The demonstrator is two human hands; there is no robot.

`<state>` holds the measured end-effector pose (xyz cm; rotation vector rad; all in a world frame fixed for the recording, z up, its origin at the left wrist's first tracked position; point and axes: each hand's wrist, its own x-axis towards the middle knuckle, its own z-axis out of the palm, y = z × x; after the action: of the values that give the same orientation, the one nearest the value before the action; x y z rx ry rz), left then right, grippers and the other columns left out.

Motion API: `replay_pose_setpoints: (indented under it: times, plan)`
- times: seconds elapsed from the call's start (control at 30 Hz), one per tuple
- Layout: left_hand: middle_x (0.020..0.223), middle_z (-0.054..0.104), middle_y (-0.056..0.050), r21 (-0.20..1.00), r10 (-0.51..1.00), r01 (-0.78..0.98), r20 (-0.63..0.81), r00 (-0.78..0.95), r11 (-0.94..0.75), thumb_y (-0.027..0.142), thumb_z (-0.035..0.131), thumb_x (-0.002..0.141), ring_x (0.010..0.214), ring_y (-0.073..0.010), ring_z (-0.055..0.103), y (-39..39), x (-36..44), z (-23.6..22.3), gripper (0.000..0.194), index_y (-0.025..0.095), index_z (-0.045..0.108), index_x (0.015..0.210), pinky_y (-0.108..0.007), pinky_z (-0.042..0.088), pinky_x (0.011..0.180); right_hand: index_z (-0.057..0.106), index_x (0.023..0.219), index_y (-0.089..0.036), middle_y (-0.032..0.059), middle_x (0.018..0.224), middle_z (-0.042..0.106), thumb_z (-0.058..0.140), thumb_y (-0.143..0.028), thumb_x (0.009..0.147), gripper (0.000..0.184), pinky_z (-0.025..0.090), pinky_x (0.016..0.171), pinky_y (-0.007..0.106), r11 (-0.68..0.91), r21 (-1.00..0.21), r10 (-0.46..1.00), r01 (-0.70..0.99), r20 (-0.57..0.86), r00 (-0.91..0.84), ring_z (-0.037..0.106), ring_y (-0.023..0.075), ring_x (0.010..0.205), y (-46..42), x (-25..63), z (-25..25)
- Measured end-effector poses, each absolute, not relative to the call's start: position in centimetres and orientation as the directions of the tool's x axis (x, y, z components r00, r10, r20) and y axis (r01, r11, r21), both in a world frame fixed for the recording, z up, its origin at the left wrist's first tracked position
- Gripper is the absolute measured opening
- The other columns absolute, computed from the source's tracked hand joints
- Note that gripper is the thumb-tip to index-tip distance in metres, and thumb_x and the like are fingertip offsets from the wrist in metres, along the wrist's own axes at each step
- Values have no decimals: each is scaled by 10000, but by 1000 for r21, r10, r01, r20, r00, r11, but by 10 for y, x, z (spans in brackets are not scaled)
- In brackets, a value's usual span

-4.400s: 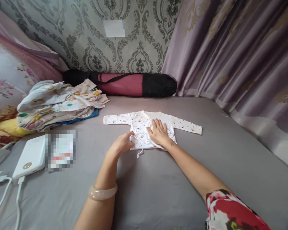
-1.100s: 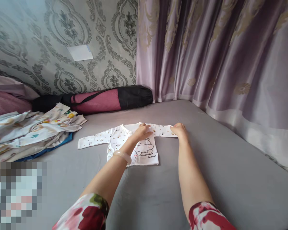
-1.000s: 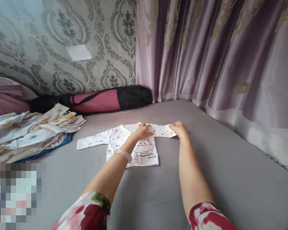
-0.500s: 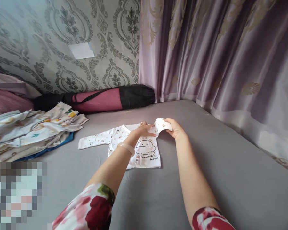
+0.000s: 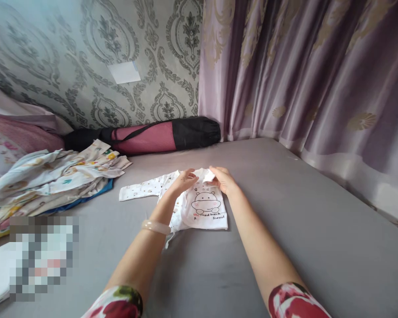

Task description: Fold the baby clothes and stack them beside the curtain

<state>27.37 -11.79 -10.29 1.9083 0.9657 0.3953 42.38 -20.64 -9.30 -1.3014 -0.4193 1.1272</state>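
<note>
A small white baby shirt (image 5: 205, 221) with a cartoon hippo and lettering lies front up on the grey bed sheet (image 5: 305, 212). Its sleeve on the left side stretches out flat. The other sleeve is folded in over the upper chest, and my right hand (image 5: 223, 179) grips that sleeve between thumb and fingers. My left hand (image 5: 185, 180), below a pale bangle (image 5: 155, 227), is over the neckline with its fingers apart. Whether those fingertips press on the cloth I cannot tell.
A heap of printed baby clothes (image 5: 63, 176) lies to the left. Behind it a pink and black rolled bag (image 5: 149, 137) rests along the wall. Purple curtains (image 5: 268, 75) hang at the right. A white object (image 5: 6, 269) and a blurred patch are at lower left.
My right hand has brought the sleeve leftward, from sticking out past the shoulder to folded over the chest. My left hand has drawn back left off the shoulder. The view has shifted slightly left.
</note>
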Motion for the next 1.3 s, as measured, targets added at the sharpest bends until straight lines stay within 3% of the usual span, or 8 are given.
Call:
replay_pose_setpoints:
  times: [0.1, 0.2, 0.43, 0.6, 0.7, 0.87, 1.0, 1.3]
  plan:
    - [1115, 643, -130, 938, 820, 338, -135, 556, -74, 439, 499, 929, 880, -156, 674, -127, 254, -109, 563, 118, 449, 1389, -292, 553, 821, 582, 1111, -160, 122, 1091, 705, 560, -323, 928, 247, 582, 773, 286, -178, -887, 920, -427, -304, 248, 700, 164, 865, -204, 411, -94]
    - [978, 652, -51, 968, 844, 245, -91, 529, -49, 394, 503, 938, 838, -125, 666, -131, 247, -121, 546, 186, 411, 1434, -283, 554, 825, 551, 1220, -156, 180, 1342, 587, 464, -417, 969, 373, 550, 871, 318, -234, -906, 906, -354, -335, 258, 671, 196, 1041, -204, 414, -95]
    - [852, 677, -52, 931, 863, 314, 0, 506, -184, 308, 524, 893, 784, -152, 643, -131, 251, -135, 389, 142, 640, 1225, -296, 548, 779, 581, 1193, -136, 181, 1345, 591, 266, -331, 989, 423, 531, 876, 286, -122, -964, 757, -236, -244, 606, 640, 183, 1127, -214, 463, -95]
    - [967, 719, -100, 890, 885, 367, 82, 458, -272, 291, 545, 864, 888, -199, 657, -128, 253, -136, 331, 130, 701, 1108, -325, 533, 833, 588, 1232, -122, 147, 1335, 606, 333, -221, 931, 406, 481, 957, 273, -267, -962, 678, 65, -140, 721, 600, 168, 1184, -212, 465, -103]
    - [1002, 726, -82, 891, 898, 360, 106, 427, -277, 259, 540, 852, 907, -199, 659, -125, 251, -137, 283, 164, 724, 1045, -318, 528, 838, 593, 1278, -136, 127, 1376, 580, 334, -217, 946, 429, 371, 1087, 312, -391, -803, 777, 449, -26, 629, 504, 188, 1302, -208, 446, -108]
    - [984, 718, -80, 878, 911, 397, 97, 402, -269, 208, 534, 831, 863, -191, 655, -121, 245, -137, 304, 156, 728, 1060, -319, 512, 850, 430, 1462, -142, 108, 1598, 273, 284, -257, 997, 501, 82, 1210, 436, -293, -422, 940, 858, 36, 339, 184, 218, 1487, -209, 408, -120]
    - [979, 685, -74, 808, 902, 484, 128, 413, -336, 143, 507, 817, 871, -188, 635, -120, 243, -136, 364, 165, 711, 1117, -326, 496, 877, 365, 1506, -162, 87, 1618, 210, 235, -387, 1024, 548, 16, 1197, 528, -241, -300, 968, 923, -8, 250, 90, 249, 1503, -212, 395, -126]
    - [994, 580, -111, 638, 829, 567, 218, 515, -520, 81, 436, 804, 941, -210, 574, -123, 242, -145, 450, 98, 617, 1216, -339, 461, 904, 318, 1534, -255, 99, 1621, 202, 206, -474, 1025, 565, 41, 1182, 546, -281, -239, 959, 930, -23, 283, 99, 292, 1499, -215, 396, -130]
